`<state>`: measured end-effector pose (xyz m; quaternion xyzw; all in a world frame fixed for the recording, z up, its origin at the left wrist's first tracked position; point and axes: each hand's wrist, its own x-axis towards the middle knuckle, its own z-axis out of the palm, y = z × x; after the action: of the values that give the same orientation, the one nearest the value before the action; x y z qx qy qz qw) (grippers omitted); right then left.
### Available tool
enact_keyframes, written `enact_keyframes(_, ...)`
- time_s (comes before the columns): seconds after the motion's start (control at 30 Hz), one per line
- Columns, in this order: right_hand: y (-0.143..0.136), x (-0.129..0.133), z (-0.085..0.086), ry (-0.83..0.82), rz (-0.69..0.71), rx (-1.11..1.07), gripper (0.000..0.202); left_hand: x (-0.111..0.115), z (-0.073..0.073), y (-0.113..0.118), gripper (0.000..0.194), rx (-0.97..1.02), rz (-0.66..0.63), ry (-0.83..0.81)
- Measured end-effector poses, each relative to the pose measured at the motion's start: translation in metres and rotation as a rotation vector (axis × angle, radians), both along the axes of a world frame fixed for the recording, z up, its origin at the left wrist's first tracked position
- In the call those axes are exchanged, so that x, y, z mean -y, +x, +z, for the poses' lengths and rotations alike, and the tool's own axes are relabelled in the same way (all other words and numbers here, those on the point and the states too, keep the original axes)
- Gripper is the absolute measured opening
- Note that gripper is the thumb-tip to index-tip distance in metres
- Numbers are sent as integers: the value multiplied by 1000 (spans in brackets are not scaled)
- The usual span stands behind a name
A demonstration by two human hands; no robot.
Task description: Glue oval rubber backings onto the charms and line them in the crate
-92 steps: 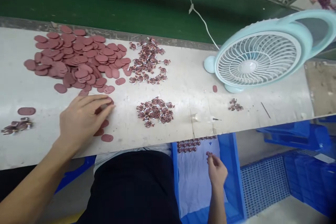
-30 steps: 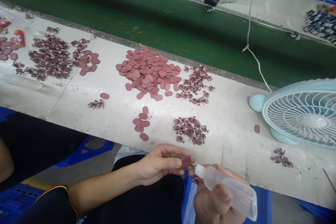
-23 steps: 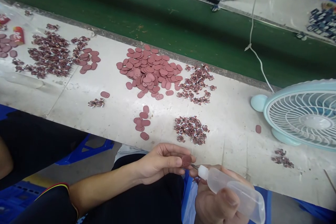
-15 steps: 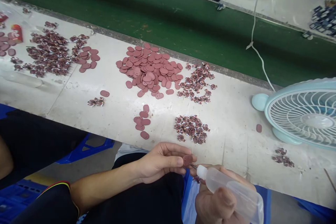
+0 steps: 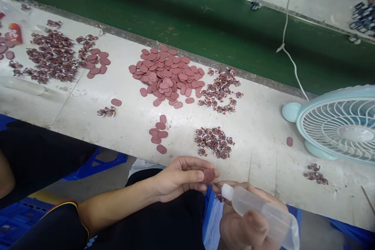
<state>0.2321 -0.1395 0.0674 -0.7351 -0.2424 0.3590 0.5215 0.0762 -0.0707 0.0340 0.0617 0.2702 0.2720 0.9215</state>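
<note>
One reddish disc [image 5: 209,175], pinched in the left grip [image 5: 182,176] at the worktop [image 5: 263,125] edge; the right grip [image 5: 239,226] wraps a squeeze bottle [image 5: 265,209], tip [image 5: 217,186] just beside; likely gluing, steady aim needed next.

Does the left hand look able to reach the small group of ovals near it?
Probably yes: nothing visible stands between the left hand and the small group of ovals, though it holds another oval.

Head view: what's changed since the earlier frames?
Left hand moved right from the small disc group, now holding a disc. Right hand came up from the blue bin and took the squeeze bottle off the table. View swung left. Fan and large disc pile stayed put.
</note>
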Motion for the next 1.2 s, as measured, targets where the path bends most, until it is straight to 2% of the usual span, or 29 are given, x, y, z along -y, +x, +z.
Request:
enact_keyframes(0.07,12,-7,2,185,-129,-180,38,-1,0,0,29,11,7,10)
enact_keyframes(0.13,37,-14,-6,287,-252,-618,35,-2,0,-2,28,16,18,11)
enact_keyframes(0.17,53,-17,-15,354,-354,-976,37,-2,1,-3,28,13,23,8)
enact_keyframes(0.23,85,-21,-40,544,-571,-1884,42,-3,0,-5,27,-1,32,-2)
enact_keyframes(0.27,100,-22,-53,651,-617,-2314,40,-4,0,-7,27,-13,38,-7)
enact_keyframes(0.33,121,-21,-75,718,-602,-2492,38,-6,-1,-10,26,-42,51,-14)
enact_keyframes(0.37,126,-19,-81,743,-555,-2495,40,-8,-2,-12,25,-58,59,-15)
enact_keyframes(0.43,126,-15,-82,784,-428,-2443,48,-10,-3,-15,25,-87,70,-11)
enact_keyframes(0.47,121,-13,-79,761,-329,-2276,45,-12,-4,-17,26,-99,75,-6)
enact_keyframes(0.5,114,-12,-73,685,-204,-1953,33,-12,-4,-19,26,-109,77,1)
enact_keyframes(0.53,105,-13,-66,555,-76,-1500,22,-13,-4,-20,27,-117,78,7)
enact_keyframes(0.6,85,-16,-56,214,115,-524,20,-13,-3,-22,27,-126,76,21)
enact_keyframes(0.63,76,-20,-53,77,171,-171,22,-13,-3,-22,27,-127,75,25)
enact_keyframes(0.67,68,-24,-51,-19,205,44,21,-12,-2,-23,26,-128,76,28)
enact_keyframes(0.77,57,-37,-54,-209,269,309,21,-11,-2,-22,26,-139,79,22)
enact_keyframes(0.87,59,-41,-55,-351,342,490,27,-12,-3,-22,27,-157,80,12)
enact_keyframes(1.0,69,-32,-48,-454,448,544,32,-12,-5,-23,28,-171,79,9)
enact_keyframes(1.2,79,-11,-37,-477,593,521,25,-12,-5,-21,27,-182,75,7)
